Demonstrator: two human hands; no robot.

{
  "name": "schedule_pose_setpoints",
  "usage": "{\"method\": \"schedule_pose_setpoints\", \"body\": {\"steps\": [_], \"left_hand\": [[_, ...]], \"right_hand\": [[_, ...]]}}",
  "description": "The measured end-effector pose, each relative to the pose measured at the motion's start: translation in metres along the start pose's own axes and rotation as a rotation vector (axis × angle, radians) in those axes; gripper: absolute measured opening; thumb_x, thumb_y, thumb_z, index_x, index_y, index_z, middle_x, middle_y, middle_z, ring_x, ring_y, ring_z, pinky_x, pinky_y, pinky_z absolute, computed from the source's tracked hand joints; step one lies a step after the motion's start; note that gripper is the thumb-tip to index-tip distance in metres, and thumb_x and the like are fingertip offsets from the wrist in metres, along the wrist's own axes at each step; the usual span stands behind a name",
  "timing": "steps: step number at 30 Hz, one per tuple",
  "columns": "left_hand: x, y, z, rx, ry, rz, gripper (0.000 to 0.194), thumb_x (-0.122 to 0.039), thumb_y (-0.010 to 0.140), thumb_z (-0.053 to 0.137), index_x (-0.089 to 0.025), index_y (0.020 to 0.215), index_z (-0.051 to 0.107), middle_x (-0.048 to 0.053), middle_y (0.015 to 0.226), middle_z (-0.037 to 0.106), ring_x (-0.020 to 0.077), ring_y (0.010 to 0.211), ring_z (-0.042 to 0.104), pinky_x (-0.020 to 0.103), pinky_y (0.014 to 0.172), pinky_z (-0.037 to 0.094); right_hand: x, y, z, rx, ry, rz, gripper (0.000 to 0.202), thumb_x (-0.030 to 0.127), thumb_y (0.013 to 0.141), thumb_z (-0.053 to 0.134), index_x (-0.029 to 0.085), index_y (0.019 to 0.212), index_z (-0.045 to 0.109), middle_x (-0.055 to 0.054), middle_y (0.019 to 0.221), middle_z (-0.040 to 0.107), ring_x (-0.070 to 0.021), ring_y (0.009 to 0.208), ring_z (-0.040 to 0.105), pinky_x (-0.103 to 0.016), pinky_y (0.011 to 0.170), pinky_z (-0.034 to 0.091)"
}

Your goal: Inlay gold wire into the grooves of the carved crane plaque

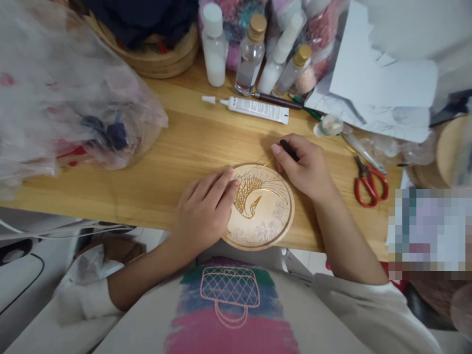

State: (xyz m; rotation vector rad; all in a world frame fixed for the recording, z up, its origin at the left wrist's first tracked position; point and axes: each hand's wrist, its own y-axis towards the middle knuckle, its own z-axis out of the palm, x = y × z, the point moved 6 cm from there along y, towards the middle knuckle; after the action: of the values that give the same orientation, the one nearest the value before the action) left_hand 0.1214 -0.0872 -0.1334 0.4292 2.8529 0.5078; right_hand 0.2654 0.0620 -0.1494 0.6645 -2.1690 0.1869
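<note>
Your left hand (204,211) is lying flat, fingers extended, over the left side of a round, rimmed wooden disc (271,221); your right hand (309,164) is gripping a slim black handle (289,150) beside its upper-right rim. Glossy gold lines (249,191) are tracing a scaly bird. Smooth, grained table (158,187) is supporting the disc at its near edge, with bottles (216,59) standing behind.

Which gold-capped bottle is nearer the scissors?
The smaller bottle; the larger bottle stands farther left, with a white-capped bottle between them.
</note>
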Motion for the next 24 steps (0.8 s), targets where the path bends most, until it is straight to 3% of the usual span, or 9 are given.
{"method": "schedule_pose_setpoints", "body": {"steps": [5, 12, 24], "left_hand": [[-0.004, 0.0, -0.001, -0.024, 0.057, -0.04, 0.028, -0.01, 0.09, 0.053, -0.011, 0.114, 0.066, 0.014, 0.125, 0.07, 0.0286, 0.106, 0.069, 0.041, 0.083, 0.054], [-0.007, -0.001, 0.0, -0.02, 0.054, -0.073, 0.029, -0.01, 0.089, 0.054, -0.012, 0.115, 0.066, 0.015, 0.126, 0.069, 0.0297, 0.105, 0.069, 0.042, 0.081, 0.054], [-0.014, -0.003, -0.001, -0.022, 0.065, -0.137, 0.026, -0.02, 0.093, 0.056, -0.012, 0.115, 0.065, 0.015, 0.124, 0.07, 0.0305, 0.108, 0.066, 0.042, 0.082, 0.05]], "right_hand": [[0.002, -0.002, 0.0, -0.017, 0.068, -0.046, 0.025, 0.043, 0.093, 0.056, 0.02, 0.09, 0.064, 0.002, 0.064, 0.063, -0.012, 0.056, 0.055, -0.028, 0.057, 0.042], [0.001, -0.004, 0.0, -0.046, 0.081, -0.077, 0.022, 0.039, 0.09, 0.06, 0.021, 0.098, 0.069, -0.006, 0.092, 0.076, -0.018, 0.08, 0.07, -0.033, 0.073, 0.054], [0.01, -0.003, 0.006, -0.059, 0.056, -0.181, 0.032, 0.038, 0.081, 0.074, 0.019, 0.106, 0.07, -0.007, 0.102, 0.076, -0.0197, 0.086, 0.07, -0.034, 0.076, 0.055]]}}
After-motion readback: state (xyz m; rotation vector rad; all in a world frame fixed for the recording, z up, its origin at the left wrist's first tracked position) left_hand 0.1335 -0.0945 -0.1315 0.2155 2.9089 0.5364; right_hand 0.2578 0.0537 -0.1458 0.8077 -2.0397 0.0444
